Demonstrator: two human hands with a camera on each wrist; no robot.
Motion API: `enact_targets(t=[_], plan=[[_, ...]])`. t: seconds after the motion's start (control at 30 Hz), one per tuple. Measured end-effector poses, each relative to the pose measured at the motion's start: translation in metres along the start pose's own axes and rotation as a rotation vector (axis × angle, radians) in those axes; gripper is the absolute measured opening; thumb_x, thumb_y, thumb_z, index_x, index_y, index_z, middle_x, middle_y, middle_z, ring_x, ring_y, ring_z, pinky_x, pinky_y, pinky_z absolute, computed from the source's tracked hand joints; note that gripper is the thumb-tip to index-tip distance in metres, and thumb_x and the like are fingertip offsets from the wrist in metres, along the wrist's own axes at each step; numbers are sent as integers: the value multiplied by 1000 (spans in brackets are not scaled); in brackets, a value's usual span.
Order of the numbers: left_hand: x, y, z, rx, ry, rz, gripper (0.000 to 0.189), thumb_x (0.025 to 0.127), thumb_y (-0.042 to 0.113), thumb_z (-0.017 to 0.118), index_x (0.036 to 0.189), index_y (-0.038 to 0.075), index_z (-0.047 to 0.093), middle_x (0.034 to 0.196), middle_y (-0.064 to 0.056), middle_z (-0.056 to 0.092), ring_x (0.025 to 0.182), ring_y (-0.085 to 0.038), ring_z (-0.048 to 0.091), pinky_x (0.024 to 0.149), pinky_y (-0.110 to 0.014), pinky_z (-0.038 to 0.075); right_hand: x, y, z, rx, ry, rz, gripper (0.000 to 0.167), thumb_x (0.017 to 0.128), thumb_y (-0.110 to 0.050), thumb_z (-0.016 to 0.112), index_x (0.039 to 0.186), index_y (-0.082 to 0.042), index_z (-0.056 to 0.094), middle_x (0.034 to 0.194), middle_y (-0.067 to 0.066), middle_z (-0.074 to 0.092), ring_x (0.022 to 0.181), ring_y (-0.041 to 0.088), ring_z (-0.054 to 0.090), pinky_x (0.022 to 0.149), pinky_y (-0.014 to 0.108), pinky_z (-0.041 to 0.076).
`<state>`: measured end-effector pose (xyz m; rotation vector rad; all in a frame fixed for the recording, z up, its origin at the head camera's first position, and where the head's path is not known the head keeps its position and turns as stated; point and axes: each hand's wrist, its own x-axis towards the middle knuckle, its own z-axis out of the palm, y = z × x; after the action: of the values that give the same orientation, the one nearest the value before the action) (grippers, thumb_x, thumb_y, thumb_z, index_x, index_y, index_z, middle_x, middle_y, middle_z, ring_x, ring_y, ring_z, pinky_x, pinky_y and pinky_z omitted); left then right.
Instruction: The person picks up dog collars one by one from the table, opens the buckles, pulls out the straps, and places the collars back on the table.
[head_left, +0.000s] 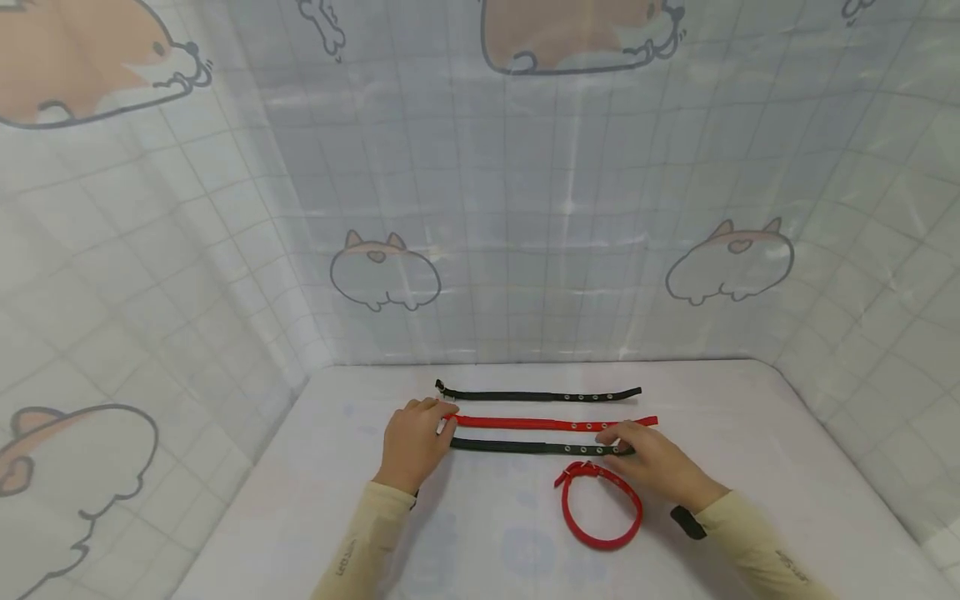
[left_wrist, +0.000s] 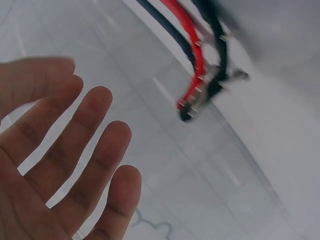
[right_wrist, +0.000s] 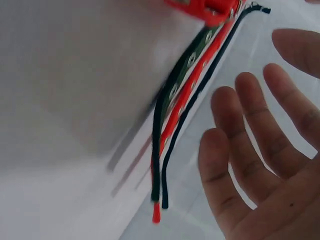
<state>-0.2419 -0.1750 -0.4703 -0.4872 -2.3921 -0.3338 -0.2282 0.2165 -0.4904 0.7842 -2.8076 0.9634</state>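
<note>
My left hand [head_left: 415, 444] is at the left ends of a straight red collar [head_left: 517, 422] and a dark green collar [head_left: 502, 446], its fingers relaxed and spread in the left wrist view. Over the dark green collar's right end, by its metal eyelets, is my right hand [head_left: 660, 460]; the right wrist view shows those fingers loosely extended with nothing in them. A black collar [head_left: 502, 396] with a buckle at its left end lies farthest back, parallel to the other two. Nearer me, a second red collar [head_left: 603, 545] is buckled into a ring.
The collars lie on a white covered table [head_left: 337, 517]. A grid-patterned curtain [head_left: 525, 308] with cartoon dogs stands behind the table and along both sides. A dark band [head_left: 687, 522] shows at my right wrist.
</note>
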Motion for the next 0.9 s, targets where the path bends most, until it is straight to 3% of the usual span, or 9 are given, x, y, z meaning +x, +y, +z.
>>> enact_targets(t=[0.23,0.37,0.7,0.9], plan=[[8,21,8,-20,-6,31,10,85,12,79,94,18,81,93,0,76,79,-23,69,58,-32,48,11,2,13,49,-94,-34,32,91,-20,78,120,-11,69,112,0,68,96,16,60,82,29,57],[10,29,15,-39,-6,63,9,86,13,79,94,18,81,92,1,76,78,-19,70,57,-32,49,17,5,17,39,-142,-56,28,90,-19,79,117,-11,70,108,-4,68,91,11,61,79,28,56],[7,35,22,-56,-8,75,11,86,13,78,94,20,81,89,4,75,79,-19,69,62,-35,52,17,1,25,38,-203,-112,19,89,-15,80,105,-16,72,86,-13,63,77,4,56,66,23,52],[5,36,23,-68,5,97,9,86,14,79,93,19,81,88,4,75,73,-17,67,57,-31,49,16,2,28,32,-212,-114,15,90,-16,79,103,-18,72,86,-13,63,77,3,55,65,23,51]])
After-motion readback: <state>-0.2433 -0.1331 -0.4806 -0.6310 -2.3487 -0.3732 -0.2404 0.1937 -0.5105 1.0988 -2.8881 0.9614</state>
